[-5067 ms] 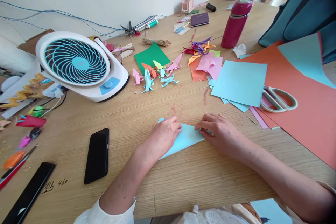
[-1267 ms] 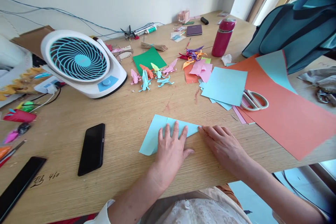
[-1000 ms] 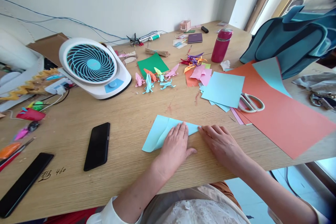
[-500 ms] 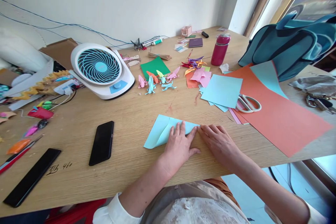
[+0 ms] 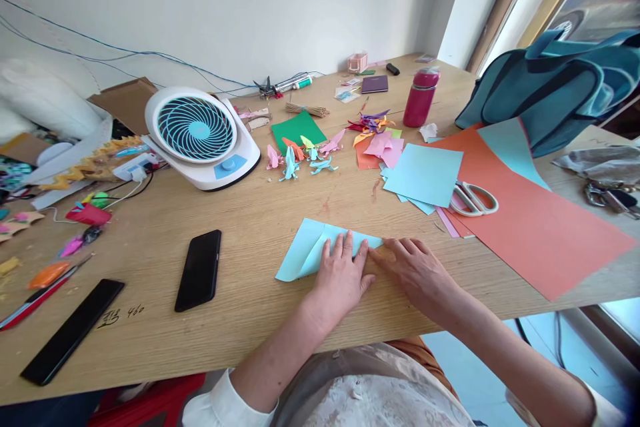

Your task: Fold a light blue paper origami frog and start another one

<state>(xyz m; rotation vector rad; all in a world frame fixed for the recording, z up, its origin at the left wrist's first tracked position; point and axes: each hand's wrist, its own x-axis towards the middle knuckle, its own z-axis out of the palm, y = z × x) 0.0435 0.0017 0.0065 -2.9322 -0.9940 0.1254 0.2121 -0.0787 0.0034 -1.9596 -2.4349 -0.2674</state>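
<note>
A light blue sheet of paper [image 5: 301, 248], partly folded over, lies on the wooden table in front of me. My left hand [image 5: 341, 275] rests on the folded layer with its fingers spread, palm down. Beside it, my right hand [image 5: 414, 271] lies low over the table, its fingertips at the pointed right end of the paper. The fold's left part stands slightly raised. Several folded paper figures [image 5: 290, 163] are grouped beyond the paper, and a light blue square [image 5: 424, 175] tops a stack of sheets to the right.
White-handled scissors [image 5: 475, 200] lie on large orange paper [image 5: 540, 227]. A black phone [image 5: 199, 270] and a fan [image 5: 197, 137] are left. A pink bottle [image 5: 421, 97] and blue bag [image 5: 540, 90] stand back right. The table's near edge [image 5: 200, 373] runs before me.
My right hand's fingertips have shifted slightly left along the paper's pointed end. My left hand stays spread on the paper. The view has turned slightly left.
</note>
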